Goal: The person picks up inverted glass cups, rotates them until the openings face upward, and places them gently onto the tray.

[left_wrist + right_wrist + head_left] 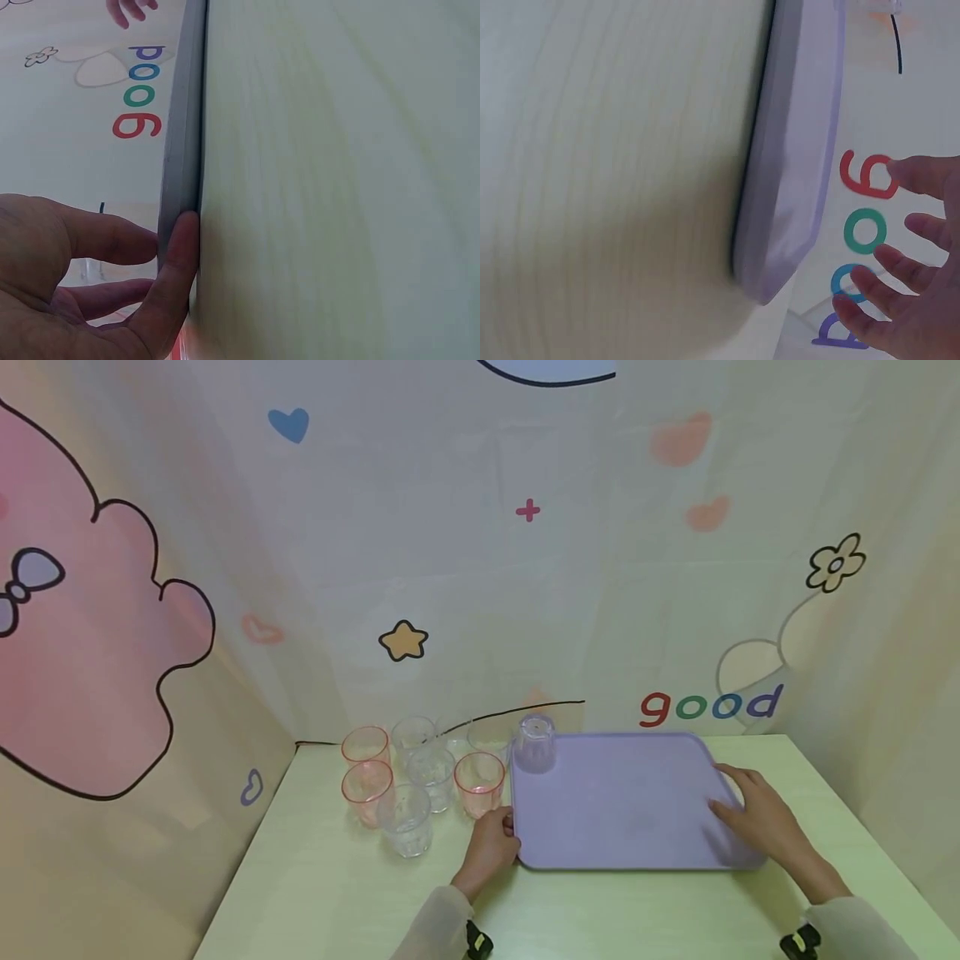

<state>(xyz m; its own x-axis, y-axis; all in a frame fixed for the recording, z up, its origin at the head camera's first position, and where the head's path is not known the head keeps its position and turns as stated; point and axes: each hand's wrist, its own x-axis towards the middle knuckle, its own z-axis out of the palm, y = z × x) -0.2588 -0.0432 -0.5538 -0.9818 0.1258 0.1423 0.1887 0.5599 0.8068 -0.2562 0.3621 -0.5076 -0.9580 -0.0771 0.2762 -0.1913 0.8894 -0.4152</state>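
A light purple tray [622, 818] lies on the table, with one clear glass [536, 747] standing upside down in its far left corner. My left hand [491, 843] is at the tray's left edge near the front; in the left wrist view the thumb and a finger [182, 244] pinch the rim. Over the tray's right side is my right hand [765, 817], its fingers spread and holding nothing. In the right wrist view this right hand [919, 277] appears apart from the tray's rim [780, 165].
Left of the tray, several upright glasses cluster: red-rimmed ones [367, 789], [480, 781] and clear ones, including a front clear glass [408, 831]. The pale table [315, 877] meets a printed curtain [465, 568] at its back and sides.
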